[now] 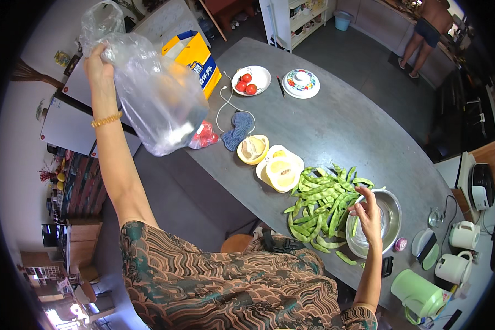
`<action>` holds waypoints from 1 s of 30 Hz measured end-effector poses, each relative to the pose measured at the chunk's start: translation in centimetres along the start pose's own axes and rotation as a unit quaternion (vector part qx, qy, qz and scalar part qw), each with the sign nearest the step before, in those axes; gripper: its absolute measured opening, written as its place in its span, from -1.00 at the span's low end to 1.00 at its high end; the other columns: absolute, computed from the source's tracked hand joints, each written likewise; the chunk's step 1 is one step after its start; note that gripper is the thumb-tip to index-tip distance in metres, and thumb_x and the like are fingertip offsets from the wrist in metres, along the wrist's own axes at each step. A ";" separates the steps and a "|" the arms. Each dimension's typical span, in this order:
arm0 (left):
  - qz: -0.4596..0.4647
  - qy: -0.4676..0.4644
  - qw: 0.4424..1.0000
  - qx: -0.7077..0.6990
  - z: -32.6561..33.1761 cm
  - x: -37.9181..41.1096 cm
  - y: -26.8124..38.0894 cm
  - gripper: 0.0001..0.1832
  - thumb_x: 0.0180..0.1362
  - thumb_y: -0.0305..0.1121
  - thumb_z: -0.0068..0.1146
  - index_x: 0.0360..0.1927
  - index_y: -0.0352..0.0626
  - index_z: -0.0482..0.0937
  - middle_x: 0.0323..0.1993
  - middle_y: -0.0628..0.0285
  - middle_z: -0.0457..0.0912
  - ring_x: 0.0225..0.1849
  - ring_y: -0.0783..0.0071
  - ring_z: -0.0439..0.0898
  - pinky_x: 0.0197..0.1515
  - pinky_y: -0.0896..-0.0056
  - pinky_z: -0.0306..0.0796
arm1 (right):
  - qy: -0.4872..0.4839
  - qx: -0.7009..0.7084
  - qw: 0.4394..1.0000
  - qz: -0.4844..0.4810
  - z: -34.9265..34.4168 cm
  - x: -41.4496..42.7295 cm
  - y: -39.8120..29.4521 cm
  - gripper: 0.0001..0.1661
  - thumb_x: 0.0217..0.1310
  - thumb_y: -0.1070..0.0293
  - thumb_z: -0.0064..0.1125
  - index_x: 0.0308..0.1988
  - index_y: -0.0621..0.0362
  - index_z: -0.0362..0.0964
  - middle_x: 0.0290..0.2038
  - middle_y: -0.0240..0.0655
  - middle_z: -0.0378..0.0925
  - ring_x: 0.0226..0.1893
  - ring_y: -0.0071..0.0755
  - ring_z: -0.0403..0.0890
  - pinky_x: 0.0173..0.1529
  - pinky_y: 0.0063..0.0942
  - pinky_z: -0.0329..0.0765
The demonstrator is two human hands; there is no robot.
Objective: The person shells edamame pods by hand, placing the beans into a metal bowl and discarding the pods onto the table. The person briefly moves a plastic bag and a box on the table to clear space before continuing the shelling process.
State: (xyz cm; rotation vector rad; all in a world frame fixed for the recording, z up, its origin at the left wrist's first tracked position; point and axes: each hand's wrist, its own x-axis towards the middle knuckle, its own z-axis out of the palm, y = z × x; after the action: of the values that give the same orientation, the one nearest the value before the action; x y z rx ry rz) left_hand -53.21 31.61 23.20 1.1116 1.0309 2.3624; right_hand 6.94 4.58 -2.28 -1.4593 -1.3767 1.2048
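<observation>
My left hand (99,68), a beaded bracelet on its wrist, is raised at the upper left and grips a clear plastic bag (156,95) by its top. The bag hangs over the table's left edge and looks empty of produce. My right hand (368,216) is over the near side of a stainless steel bowl (392,222), fingers apart and nothing held. Beside the bowl, a loose pile of flat green bean pods (321,202) spreads over the grey table (313,128). A few pods lie at the bowl's rim.
Left of the beans sit a cut pomelo half (253,149) and another cut piece (281,173). Farther back are a bowl of tomatoes (251,81), a patterned lid (301,83) and a yellow-blue paper bag (196,62). A green thermos (418,293) stands right. A person (429,33) stands at the far counter.
</observation>
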 end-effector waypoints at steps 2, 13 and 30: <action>0.088 -0.030 0.984 0.154 0.2 3.7 -1.0 -0.63 -0.06 -0.69 0.00 -0.09 -0.34 0.41 -0.23 0.01 0.53 -0.21 0.13 0.55 -0.14 0.21 0.47 | 0.010 -0.004 1.000 0.012 -0.2 -0.2 0.6 -0.50 0.18 0.48 -0.05 0.13 0.19 0.13 0.05 -0.20 0.35 -0.39 -0.50 0.55 -0.35 -0.60 0.50; 0.514 0.082 0.502 0.691 -3.6 24.3 5.7 -0.71 -0.02 -0.37 0.01 -0.19 -0.23 0.49 -0.37 0.05 0.53 -0.31 0.27 0.54 -0.28 0.24 0.42 | 0.105 0.131 0.978 0.125 -0.7 -6.9 3.8 -0.53 0.25 0.32 -0.06 0.11 0.23 0.12 -0.12 -0.18 0.45 -0.39 -0.48 0.55 -0.35 -0.59 0.49; -0.261 -0.107 0.936 0.209 -10.5 5.0 -27.0 -0.62 -0.04 -0.42 0.19 -0.13 -0.39 0.45 -0.17 0.13 0.51 -0.17 0.34 0.50 -0.12 0.44 0.40 | 0.220 0.157 0.948 0.170 0.3 -11.5 3.9 -0.61 0.28 0.33 -0.10 0.06 0.27 0.18 -0.24 -0.23 0.51 -0.37 -0.53 0.53 -0.31 -0.59 0.48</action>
State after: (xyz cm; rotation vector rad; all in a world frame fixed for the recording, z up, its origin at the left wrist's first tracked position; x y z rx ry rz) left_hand -64.67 47.88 1.58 1.0323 1.5621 1.6121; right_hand 8.02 -7.27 -4.70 -1.6440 -0.6193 1.1473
